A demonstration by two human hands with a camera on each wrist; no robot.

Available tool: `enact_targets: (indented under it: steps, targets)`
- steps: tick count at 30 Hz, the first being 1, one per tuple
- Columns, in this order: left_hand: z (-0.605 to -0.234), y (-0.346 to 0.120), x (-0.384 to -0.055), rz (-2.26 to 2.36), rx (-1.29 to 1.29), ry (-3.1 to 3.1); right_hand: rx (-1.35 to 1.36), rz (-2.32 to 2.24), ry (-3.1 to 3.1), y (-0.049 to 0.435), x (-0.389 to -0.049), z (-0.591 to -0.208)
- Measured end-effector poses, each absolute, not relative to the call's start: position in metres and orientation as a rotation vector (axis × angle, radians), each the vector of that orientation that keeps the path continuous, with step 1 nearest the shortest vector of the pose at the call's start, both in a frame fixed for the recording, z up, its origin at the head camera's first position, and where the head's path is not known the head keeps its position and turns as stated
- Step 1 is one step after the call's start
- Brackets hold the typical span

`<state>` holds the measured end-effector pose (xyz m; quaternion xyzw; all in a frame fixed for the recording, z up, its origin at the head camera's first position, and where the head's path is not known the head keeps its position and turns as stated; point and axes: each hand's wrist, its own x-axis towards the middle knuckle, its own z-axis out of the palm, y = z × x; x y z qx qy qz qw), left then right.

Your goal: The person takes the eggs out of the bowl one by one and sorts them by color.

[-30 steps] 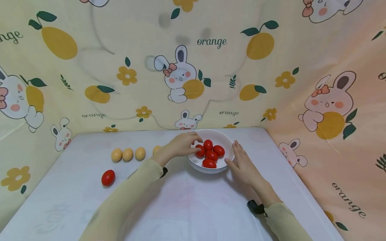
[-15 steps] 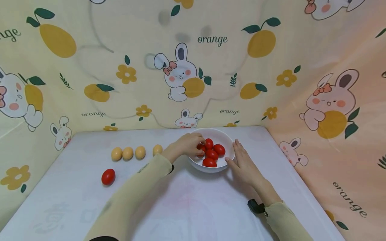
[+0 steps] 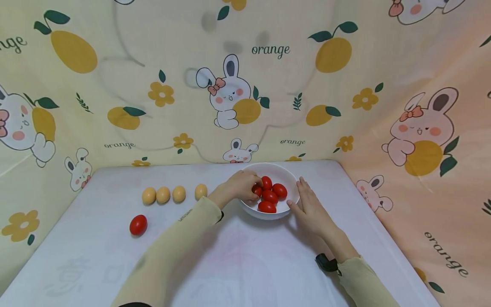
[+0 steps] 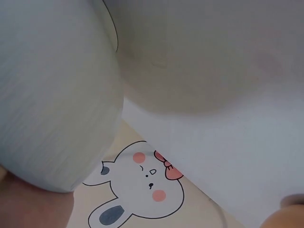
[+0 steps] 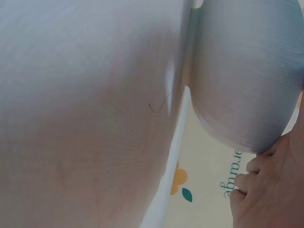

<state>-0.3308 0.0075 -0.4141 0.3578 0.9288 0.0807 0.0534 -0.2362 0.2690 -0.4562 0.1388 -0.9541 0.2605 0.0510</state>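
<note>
A white bowl stands toward the back of the table with several red eggs in it. From its left side my left hand reaches over the rim, thumb and fingers pinching the leftmost red egg, which they partly cover. My right hand lies against the bowl's right side, fingers straight and thumb at the near rim. The right wrist view shows those fingers along the bowl's outer wall. In the left wrist view the bowl's wall fills the upper left.
Several tan eggs stand in a row left of the bowl, the rightmost egg close to my left forearm. One more red egg lies nearer on the left. A patterned cloth hangs behind the white table.
My left hand has moved a little right and deeper into the bowl, its fingers closing round the leftmost red egg. My right hand stays against the bowl.
</note>
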Motion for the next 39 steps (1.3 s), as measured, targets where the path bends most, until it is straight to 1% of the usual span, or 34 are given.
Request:
enact_targets:
  steps: [14,26,39]
  targets:
    - [-0.411,0.006,-0.328,0.289,1.082,2.800,0.423,0.809,-2.894,0.270,-0.235,-0.457]
    - [-0.411,0.002,-0.329,0.451,1.089,2.798,0.400,0.813,-2.907,0.269,-0.235,-0.457]
    - [-0.401,-0.011,-0.317,0.637,1.260,2.855,0.392,0.809,-2.914,0.268,-0.235,-0.456]
